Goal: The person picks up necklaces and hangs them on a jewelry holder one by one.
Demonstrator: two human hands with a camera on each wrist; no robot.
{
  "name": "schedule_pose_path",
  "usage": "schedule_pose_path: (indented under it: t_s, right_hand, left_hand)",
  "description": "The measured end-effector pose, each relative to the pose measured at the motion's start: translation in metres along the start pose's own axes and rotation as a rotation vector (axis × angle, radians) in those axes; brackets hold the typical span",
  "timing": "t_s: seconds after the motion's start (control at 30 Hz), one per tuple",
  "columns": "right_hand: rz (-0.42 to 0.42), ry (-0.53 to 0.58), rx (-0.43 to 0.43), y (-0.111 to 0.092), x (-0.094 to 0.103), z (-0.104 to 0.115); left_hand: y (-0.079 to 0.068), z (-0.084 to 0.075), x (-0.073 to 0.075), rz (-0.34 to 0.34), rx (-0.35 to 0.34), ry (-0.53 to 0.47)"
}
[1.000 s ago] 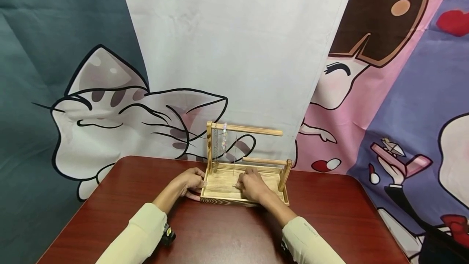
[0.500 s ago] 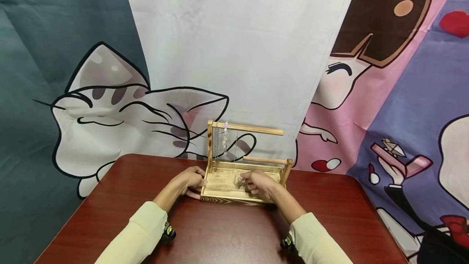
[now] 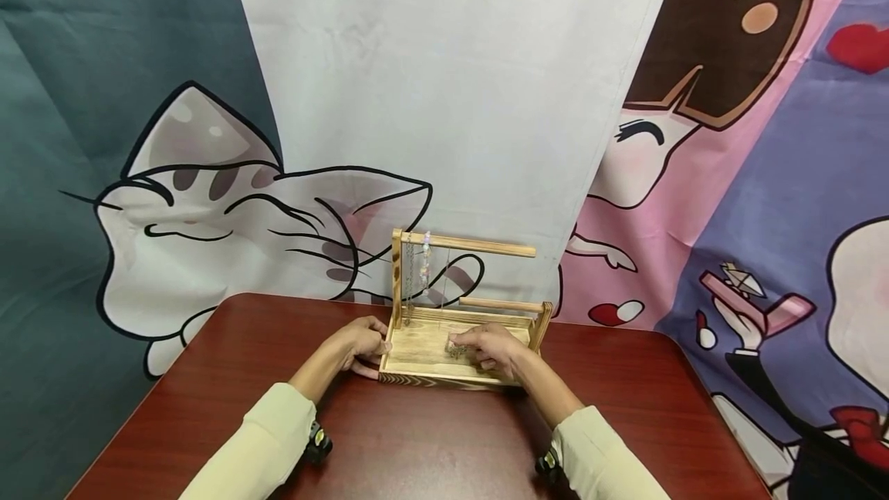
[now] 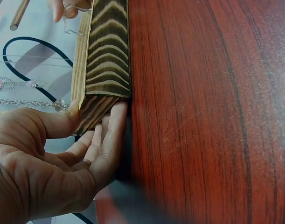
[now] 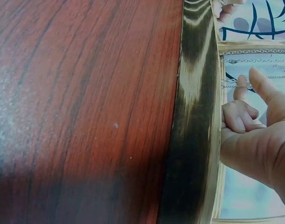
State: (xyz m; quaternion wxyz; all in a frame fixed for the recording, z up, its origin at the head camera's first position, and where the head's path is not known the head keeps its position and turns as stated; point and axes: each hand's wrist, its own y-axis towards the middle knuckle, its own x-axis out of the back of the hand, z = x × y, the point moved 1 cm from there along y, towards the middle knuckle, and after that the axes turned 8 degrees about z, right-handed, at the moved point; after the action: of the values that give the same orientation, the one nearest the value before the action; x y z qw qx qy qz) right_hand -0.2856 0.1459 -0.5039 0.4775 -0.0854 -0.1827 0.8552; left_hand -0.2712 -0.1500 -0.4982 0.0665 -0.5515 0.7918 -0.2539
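A wooden jewelry stand [image 3: 430,381] with a shallow tray base stands on the table. My left hand [image 3: 359,340] grips its left end; in the left wrist view the thumb lies on the upper edge and the fingers [image 4: 115,126] reach under the base. Over the tray, my right hand [image 3: 491,347] pinches a thin silver chain [image 3: 457,349] between thumb and index finger, the other fingers curled in. Part of the chain [image 4: 73,31] dangles below the fingertips. Silver chains [image 3: 409,276], a beaded bracelet [image 3: 426,261] and a fine chain [image 3: 446,280] hang from the upper bar.
The upper bar [image 3: 486,247] is fixed to a left post [image 3: 397,276]. A lower bar [image 3: 503,305] extends left from the short right post [image 3: 540,330]. The reddish-brown table [image 3: 430,438] ends against a printed cloth backdrop [image 3: 451,99].
My right hand has risen from the tray floor and shifted slightly right, with the silver chain now bunched at its fingertips. The left hand keeps its hold on the stand.
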Motion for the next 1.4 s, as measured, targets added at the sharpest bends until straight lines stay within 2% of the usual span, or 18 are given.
schedule_pose_path:
  t_s: [0.27,0.5,0.73,1.03,1.4]
  right_hand:
    - [-0.063,-0.025,0.03,-0.007,0.003,-0.002]
    - [-0.156,-0.072,0.064,-0.019,0.002,0.004]
    - [-0.165,-0.05,0.141,-0.028,-0.003,0.012]
    - [-0.177,-0.048,0.249,-0.05,-0.001,0.035]
    - [-0.23,-0.073,0.317,-0.07,0.018,0.063]
  left_hand:
    - [-0.002,-0.002,-0.002,0.004,0.006,0.007]
    - [-0.001,-0.004,-0.002,0.005,0.004,0.003]
    - [-0.001,-0.002,-0.001,0.004,-0.002,0.011]
    - [-0.001,0.0,-0.001,0.004,0.0,0.002]
    - [-0.001,0.0,0.0,0.014,-0.003,0.003]
